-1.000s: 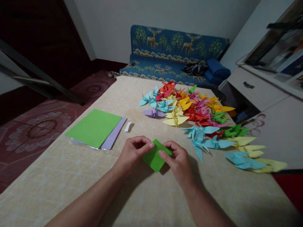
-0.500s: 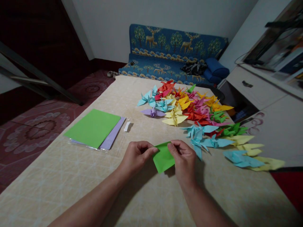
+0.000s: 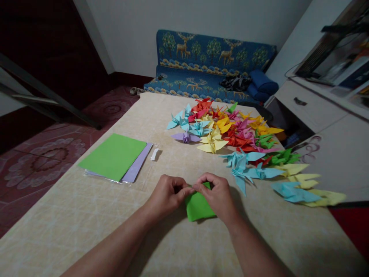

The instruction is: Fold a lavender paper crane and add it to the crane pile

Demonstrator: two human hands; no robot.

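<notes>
A folded piece of green origami paper [image 3: 199, 207] is held just above the table, its lower part hanging toward me. My left hand [image 3: 170, 192] pinches its upper left corner between thumb and finger. My right hand [image 3: 216, 196] grips the top edge, its thumb tip meeting the left thumb at that corner. The fingers behind the paper are partly hidden. To the left lies a stack of green paper sheets [image 3: 113, 156] on a purple sheet [image 3: 137, 163] in a clear wrapper. Many folded paper cranes in several colours, among them a light blue crane [image 3: 241, 171], lie beyond my right hand.
The table [image 3: 86, 219] has a pale patterned cover. A small white strip [image 3: 155, 154] lies beside the paper stack. Behind the table stands a blue patterned sofa [image 3: 198, 77]. A white cabinet [image 3: 325, 115] is at the right, a metal ladder-like frame [image 3: 49, 88] at the left.
My right hand has moved left along the paper's top edge, so both thumbs now meet at the corner. The paper has turned slightly and come a little lower.
</notes>
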